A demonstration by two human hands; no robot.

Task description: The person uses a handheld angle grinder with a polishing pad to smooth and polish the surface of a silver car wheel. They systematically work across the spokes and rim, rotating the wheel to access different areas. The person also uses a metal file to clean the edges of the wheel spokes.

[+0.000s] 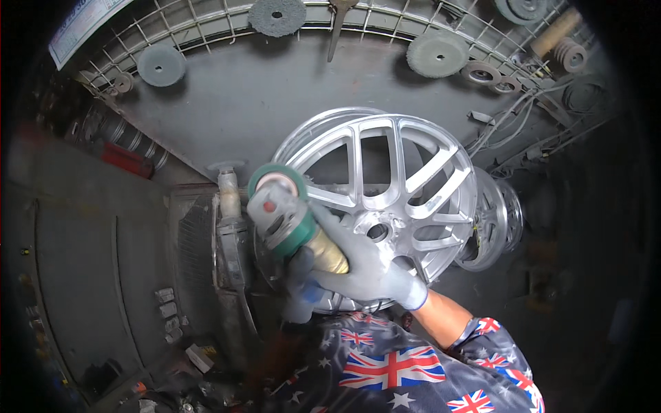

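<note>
A silver multi-spoke alloy wheel [377, 199] stands tilted in front of me, its spokes facing me. Over its left side is an angle grinder [286, 227] with a grey head, a green band and a green-rimmed disc [261, 172]. My right hand [372, 265], in a light grey glove, wraps round the grinder's yellowish body from the right. Lower down, my gloved left hand [298, 292] closes round the grinder's rear part; it is dark and partly blurred. The disc lies close to the rim's left edge; whether it touches cannot be made out.
More wheels [485, 224] stand to the right. Left of the wheel is a machine with a pale cylinder [229, 193]. Round abrasive discs [437, 54] hang on a wire rack [200, 20] along the back wall. Cables [509, 120] run down at the right.
</note>
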